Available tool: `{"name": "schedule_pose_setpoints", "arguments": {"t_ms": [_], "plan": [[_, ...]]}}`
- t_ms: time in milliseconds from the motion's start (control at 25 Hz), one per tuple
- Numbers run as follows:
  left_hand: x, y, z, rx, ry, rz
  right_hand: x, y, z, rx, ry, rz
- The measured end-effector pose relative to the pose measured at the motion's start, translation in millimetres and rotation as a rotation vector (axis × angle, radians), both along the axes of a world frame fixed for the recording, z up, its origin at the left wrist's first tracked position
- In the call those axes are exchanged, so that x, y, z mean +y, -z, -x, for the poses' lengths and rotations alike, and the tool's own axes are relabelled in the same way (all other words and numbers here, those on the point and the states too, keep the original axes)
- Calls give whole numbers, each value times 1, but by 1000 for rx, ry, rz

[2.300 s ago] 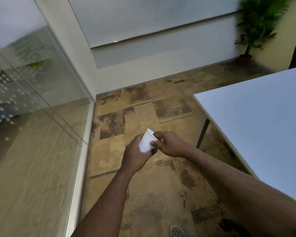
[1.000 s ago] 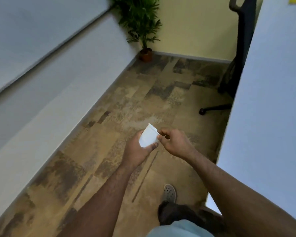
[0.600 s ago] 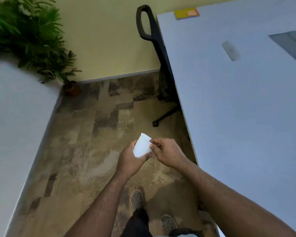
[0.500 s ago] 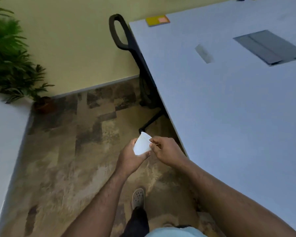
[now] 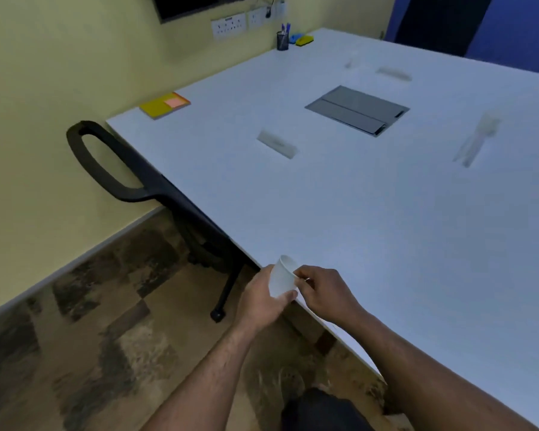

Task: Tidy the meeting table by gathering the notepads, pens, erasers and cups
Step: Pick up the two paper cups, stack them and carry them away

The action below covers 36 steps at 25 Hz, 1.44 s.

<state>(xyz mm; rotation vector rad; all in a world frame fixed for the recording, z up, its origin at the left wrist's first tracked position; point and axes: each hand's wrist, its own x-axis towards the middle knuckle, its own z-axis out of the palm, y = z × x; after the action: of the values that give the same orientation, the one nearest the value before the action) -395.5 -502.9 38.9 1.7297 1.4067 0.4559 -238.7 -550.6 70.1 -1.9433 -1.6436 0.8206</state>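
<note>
A white paper cup [image 5: 281,279] is held tilted at the near edge of the white meeting table [image 5: 371,213]. My left hand [image 5: 262,301] wraps its lower half, and my right hand [image 5: 321,290] pinches its rim. A yellow notepad [image 5: 164,105] with a pink sticky pad lies at the table's far left corner. At the far end stand a dark pen holder [image 5: 282,39] with pens, a blue eraser [image 5: 296,37] and a yellow eraser [image 5: 305,40].
A black office chair [image 5: 143,181] is pushed against the table's left side. A grey cable hatch [image 5: 357,110] sits in the tabletop. Wall sockets [image 5: 229,24] are on the yellow wall. Patterned carpet covers the floor at left.
My view has swung right from the glass wall and plant to the table. Both hands have kept hold of the cup throughout, which is now at the table edge.
</note>
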Motion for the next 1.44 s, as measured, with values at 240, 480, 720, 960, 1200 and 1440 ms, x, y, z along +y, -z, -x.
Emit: {"name": "schedule_pose_setpoints", "arguments": {"t_ms": [240, 480, 720, 960, 1200, 1440], "plan": [[133, 13, -45, 151, 132, 5, 122, 16, -52, -40, 108, -63], [268, 41, -86, 577, 364, 89, 274, 35, -127, -184, 271, -62], [340, 66, -117, 797, 490, 155, 379, 61, -180, -325, 309, 14], [348, 86, -124, 818, 485, 204, 434, 80, -203, -414, 274, 38], [348, 87, -120, 837, 510, 113, 433, 84, -205, -609, 205, 10], [356, 77, -124, 822, 533, 115, 356, 86, -161, -483, 297, 46]]}}
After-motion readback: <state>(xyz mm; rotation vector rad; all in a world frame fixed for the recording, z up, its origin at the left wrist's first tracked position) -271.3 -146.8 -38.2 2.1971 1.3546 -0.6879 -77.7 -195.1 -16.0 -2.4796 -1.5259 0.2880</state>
